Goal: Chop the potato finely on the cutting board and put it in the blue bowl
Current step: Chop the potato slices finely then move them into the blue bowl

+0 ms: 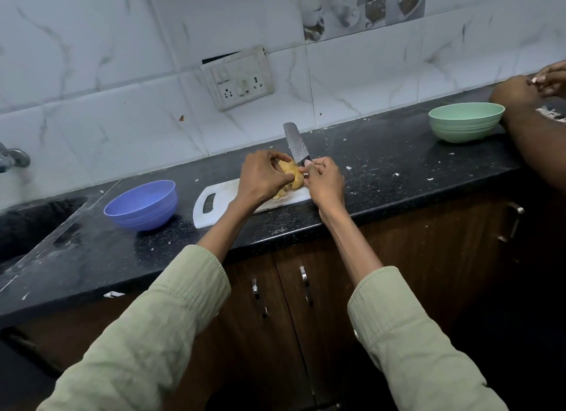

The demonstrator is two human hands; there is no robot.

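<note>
A yellow potato (290, 172) is held just above the white cutting board (214, 199) on the black counter. My left hand (262, 177) grips the potato from the left with curled fingers. My right hand (324, 183) holds a knife (294, 144) by its handle, and the blade points up and away toward the wall. A few yellow potato pieces (280, 194) lie on the board under my hands. The blue bowl (142, 204) stands to the left of the board, and nothing shows inside it.
A green bowl (465, 121) stands at the far right of the counter, beside another person's arm (526, 125). A sink (27, 223) and tap (13, 159) are at the left. A wall socket (239, 79) sits above the counter, and cupboard doors (306, 303) below.
</note>
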